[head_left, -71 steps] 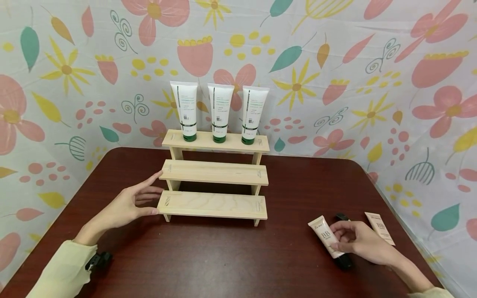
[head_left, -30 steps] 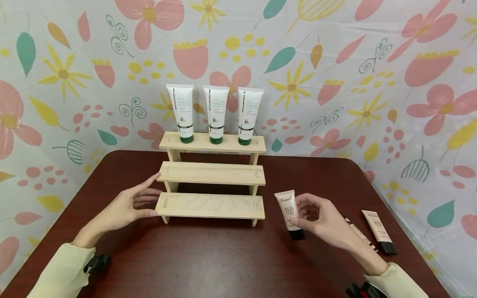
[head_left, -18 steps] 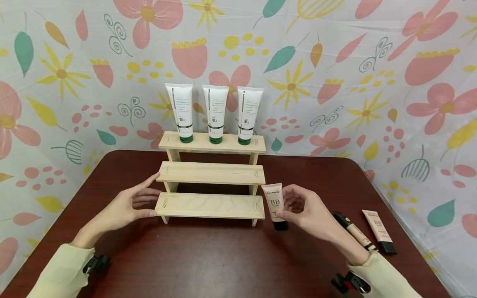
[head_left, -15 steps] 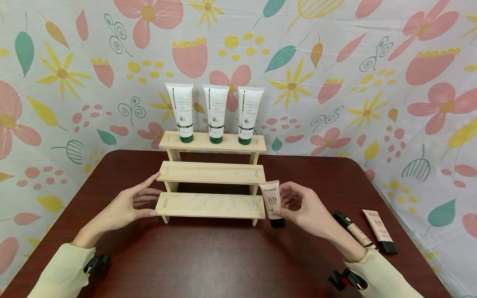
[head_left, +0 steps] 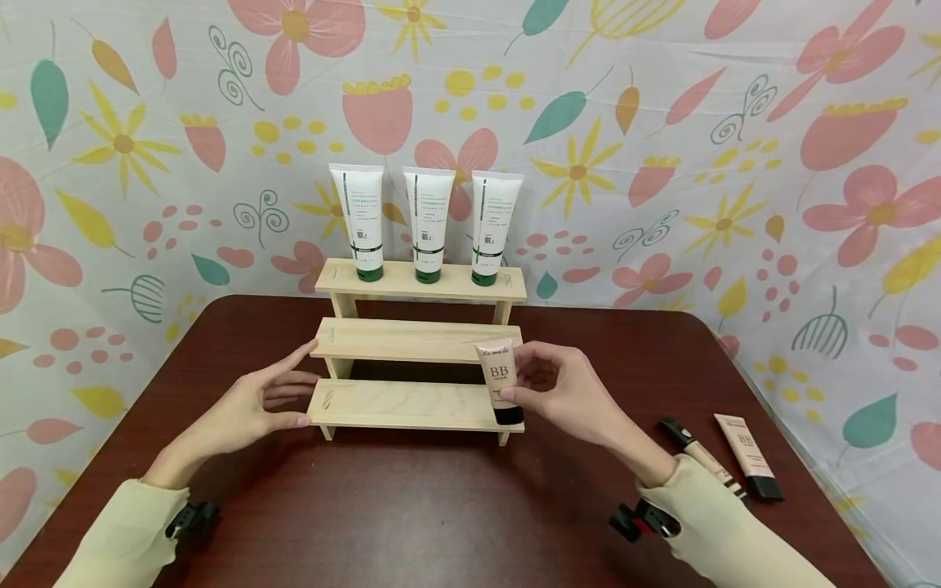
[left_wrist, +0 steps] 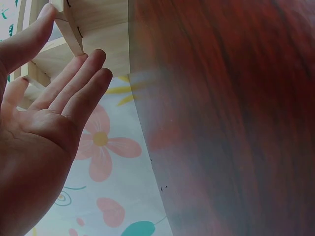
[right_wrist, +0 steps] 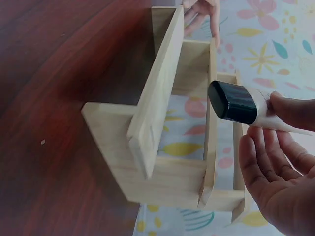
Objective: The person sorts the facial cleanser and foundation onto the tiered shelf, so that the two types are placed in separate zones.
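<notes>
My right hand (head_left: 562,390) pinches a beige BB cream tube (head_left: 497,371) between thumb and fingers, its black cap (right_wrist: 231,102) downward. In the head view the tube overlaps the right end of the wooden three-step rack (head_left: 412,404); in the right wrist view its cap is above the lowest shelf. My left hand (head_left: 253,404) rests at the rack's left end, fingers extended, index fingertip at the middle shelf and thumb at the lowest one. In the left wrist view its fingers (left_wrist: 81,93) lie straight against the wood. Three white tubes with green caps (head_left: 428,224) stand along the top shelf.
To the right, another BB cream tube (head_left: 748,453) lies on the dark red table (head_left: 412,523). Beside it lies a slim beige tube with a black cap (head_left: 702,457), near my right forearm. A flower-patterned cloth (head_left: 647,163) hangs behind the table.
My right hand has lifted the BB cream tube from the table's right side and carried it leftward and up to the rack, turning it more upright. My left hand stays at the rack.
</notes>
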`<state>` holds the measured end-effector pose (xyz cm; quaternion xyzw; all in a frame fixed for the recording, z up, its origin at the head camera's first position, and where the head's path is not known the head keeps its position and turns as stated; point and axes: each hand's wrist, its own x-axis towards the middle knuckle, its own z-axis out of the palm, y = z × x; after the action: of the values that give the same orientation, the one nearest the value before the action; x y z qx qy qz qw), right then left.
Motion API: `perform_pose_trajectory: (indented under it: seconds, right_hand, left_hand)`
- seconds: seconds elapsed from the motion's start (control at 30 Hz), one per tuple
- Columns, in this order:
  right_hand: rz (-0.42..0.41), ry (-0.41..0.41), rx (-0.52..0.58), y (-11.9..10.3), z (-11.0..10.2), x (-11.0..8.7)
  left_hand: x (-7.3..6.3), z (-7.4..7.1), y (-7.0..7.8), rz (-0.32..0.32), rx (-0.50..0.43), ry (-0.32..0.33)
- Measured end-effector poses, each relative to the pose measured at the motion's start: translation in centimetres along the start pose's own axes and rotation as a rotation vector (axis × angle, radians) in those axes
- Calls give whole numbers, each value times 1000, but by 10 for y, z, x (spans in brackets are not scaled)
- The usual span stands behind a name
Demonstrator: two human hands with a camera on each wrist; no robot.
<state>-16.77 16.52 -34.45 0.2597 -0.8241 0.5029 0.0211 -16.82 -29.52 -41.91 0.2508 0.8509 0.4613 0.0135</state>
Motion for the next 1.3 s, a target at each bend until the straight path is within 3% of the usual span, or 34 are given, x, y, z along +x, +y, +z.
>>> perform_pose_trajectory:
  seconds: [0.37,0.6,0.87,1.07,1.3]
  right_hand:
    - [-45,22,86,-27,26,35]
    - [-82,86,105,-40,47,60]
    - [-109,127,110,-43,77,90]
    - [-119,120,108,-43,98,104]
    - [-101,164,101,-37,116,121]
  left_hand:
    - [0,-1,0,4,-9,-7]
    - [-1,-2,-1,-9,-17,-11]
    - [0,-2,0,-23,-7,-5]
    - [-1,-1,-1,-16,-9,-3]
    - [0,-1,-1,-4,-7,1]
